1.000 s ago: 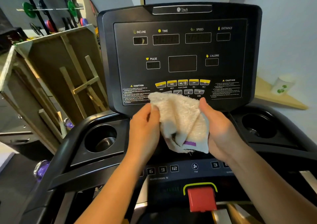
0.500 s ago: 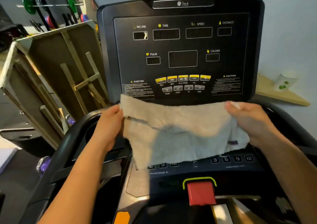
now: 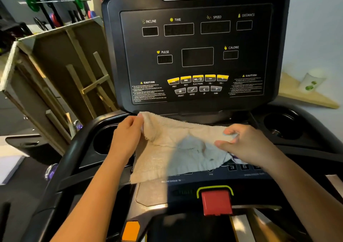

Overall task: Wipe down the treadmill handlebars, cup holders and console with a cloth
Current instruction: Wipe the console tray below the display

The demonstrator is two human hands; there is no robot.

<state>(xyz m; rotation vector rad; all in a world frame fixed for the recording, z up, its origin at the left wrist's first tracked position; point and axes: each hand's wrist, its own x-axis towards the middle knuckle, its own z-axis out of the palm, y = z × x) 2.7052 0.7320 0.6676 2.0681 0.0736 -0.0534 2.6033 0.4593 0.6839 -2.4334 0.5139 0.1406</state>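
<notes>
While the cloth (image 3: 167,149) is held spread between both hands, it is positioned over the lower control panel (image 3: 185,186), just below the upright console (image 3: 196,56). The upper left corner of the cloth is pinched by the left hand (image 3: 126,137), whose grip is closed on the fabric between thumb and fingers. The upper right edge is taken by the right hand (image 3: 246,145); its grip is curled over the fabric, with the thumb extended beneath. The cloth is beige, with a pale grey-blue patch at its centre, and its lower edge is draped across the numbered buttons. The left cup holder (image 3: 103,141) is partly hidden behind the left hand; the right cup holder (image 3: 282,126) is located beside the right hand. A red safety key (image 3: 216,202) is seated below the cloth. A paper cup (image 3: 311,82) is placed on a wooden shelf (image 3: 297,97) at the right.
</notes>
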